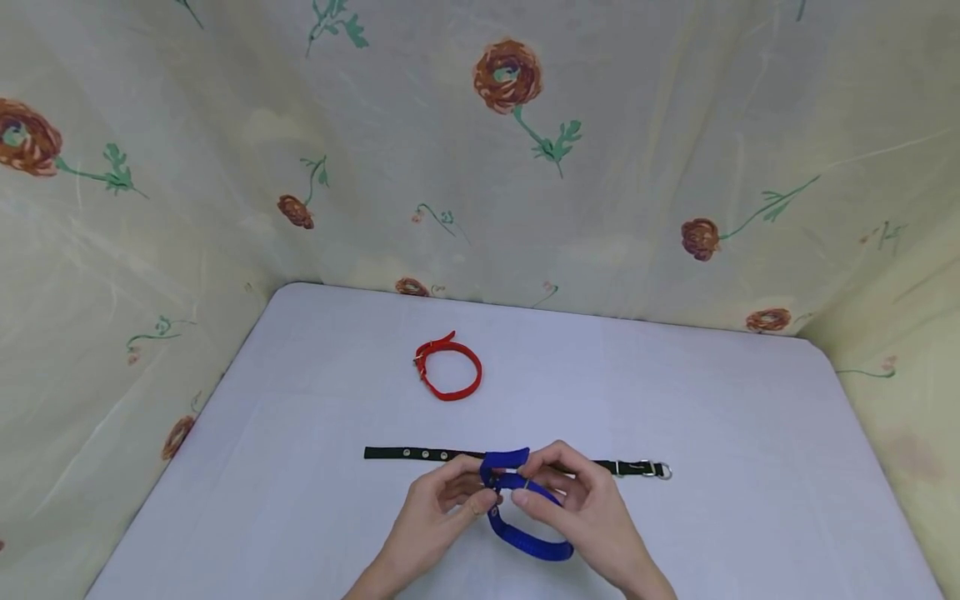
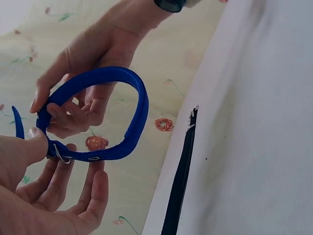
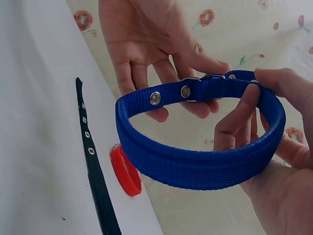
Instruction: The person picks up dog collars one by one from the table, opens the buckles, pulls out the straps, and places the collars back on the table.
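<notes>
A blue collar with metal eyelets is bent into a loop and held up between both hands over the table. In the head view my left hand pinches it near the buckle, with a free strap end sticking up beside the fingers. The metal buckle and a D-ring show in the wrist views. Thumb and fingers of my right hand pinch the strap on the other side of the buckle. The strap passes through the buckle in the right wrist view.
Behind the hands a dark collar with eyelets and a metal ring lies straight across the white table. Farther back lies a red collar, buckled into a loop. Flowered cloth hangs around the table.
</notes>
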A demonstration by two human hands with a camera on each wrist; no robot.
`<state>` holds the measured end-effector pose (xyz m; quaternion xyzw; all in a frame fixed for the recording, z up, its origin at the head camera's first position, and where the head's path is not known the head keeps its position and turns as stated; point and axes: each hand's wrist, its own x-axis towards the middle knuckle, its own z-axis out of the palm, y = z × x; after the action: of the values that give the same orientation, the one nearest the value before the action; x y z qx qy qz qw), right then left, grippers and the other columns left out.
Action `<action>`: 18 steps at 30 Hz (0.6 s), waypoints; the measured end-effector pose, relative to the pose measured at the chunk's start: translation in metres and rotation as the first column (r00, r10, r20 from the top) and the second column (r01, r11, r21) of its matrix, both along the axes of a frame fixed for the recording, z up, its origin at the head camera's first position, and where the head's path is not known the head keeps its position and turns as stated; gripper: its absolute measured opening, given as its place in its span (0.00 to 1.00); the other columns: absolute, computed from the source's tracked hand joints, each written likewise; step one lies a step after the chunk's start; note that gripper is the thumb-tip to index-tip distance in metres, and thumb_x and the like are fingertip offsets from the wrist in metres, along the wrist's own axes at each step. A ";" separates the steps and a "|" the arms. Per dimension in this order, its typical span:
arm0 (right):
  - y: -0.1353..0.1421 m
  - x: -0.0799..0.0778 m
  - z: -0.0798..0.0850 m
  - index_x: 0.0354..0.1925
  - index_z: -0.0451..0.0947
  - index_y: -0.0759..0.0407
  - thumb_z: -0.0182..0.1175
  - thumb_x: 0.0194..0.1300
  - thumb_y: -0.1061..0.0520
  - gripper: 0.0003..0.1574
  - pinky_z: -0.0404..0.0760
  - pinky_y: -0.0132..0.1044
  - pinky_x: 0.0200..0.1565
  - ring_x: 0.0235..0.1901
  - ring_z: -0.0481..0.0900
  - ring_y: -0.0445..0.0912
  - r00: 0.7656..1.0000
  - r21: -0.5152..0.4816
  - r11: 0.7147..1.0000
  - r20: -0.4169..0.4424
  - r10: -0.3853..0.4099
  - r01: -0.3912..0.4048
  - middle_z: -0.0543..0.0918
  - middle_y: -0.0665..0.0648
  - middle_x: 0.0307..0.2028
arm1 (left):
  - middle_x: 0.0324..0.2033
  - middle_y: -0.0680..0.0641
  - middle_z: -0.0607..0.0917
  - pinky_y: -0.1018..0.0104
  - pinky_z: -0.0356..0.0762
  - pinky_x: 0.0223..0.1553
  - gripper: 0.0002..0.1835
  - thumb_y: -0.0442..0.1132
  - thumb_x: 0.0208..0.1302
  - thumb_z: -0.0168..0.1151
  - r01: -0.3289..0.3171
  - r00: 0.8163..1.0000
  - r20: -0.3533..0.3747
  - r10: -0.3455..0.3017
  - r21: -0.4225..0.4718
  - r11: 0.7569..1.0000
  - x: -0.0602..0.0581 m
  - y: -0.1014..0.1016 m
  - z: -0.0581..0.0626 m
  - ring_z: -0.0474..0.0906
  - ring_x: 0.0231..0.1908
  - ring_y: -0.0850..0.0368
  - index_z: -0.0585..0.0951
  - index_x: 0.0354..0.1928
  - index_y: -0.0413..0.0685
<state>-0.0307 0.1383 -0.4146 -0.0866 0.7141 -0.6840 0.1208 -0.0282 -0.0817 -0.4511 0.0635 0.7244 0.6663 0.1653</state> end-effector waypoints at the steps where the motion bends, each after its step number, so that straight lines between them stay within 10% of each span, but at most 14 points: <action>1: 0.000 0.000 0.000 0.54 0.77 0.71 0.71 0.72 0.61 0.20 0.89 0.32 0.53 0.52 0.89 0.43 1.000 -0.001 1.000 0.005 -0.004 0.004 0.81 0.58 0.52 | 0.56 0.42 0.90 0.73 0.84 0.56 0.20 0.50 0.78 0.65 0.003 1.000 0.005 -0.003 0.005 1.000 0.000 0.000 0.000 0.88 0.53 0.59 0.83 0.63 0.48; 11: -0.002 0.001 -0.004 0.54 0.78 0.65 0.72 0.72 0.59 0.18 0.89 0.30 0.53 0.49 0.88 0.42 0.998 0.058 0.997 0.020 -0.055 0.053 0.83 0.61 0.52 | 0.55 0.36 0.89 0.72 0.85 0.57 0.22 0.49 0.76 0.67 -0.082 0.997 0.014 0.081 0.042 0.996 0.002 -0.001 0.003 0.90 0.49 0.62 0.83 0.63 0.45; 18: -0.004 0.001 -0.009 0.51 0.84 0.46 0.74 0.70 0.55 0.14 0.83 0.32 0.56 0.49 0.85 0.39 0.962 0.221 0.964 -0.259 -0.090 0.150 0.89 0.47 0.47 | 0.50 0.43 0.92 0.70 0.86 0.57 0.16 0.46 0.72 0.72 -0.179 0.982 -0.064 0.179 -0.007 0.984 0.002 0.000 0.004 0.90 0.49 0.61 0.88 0.56 0.47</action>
<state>-0.0294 0.1345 -0.4235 -0.1119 0.8044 -0.5834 -0.0013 -0.0264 -0.0820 -0.4471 0.0180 0.7361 0.6716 0.0823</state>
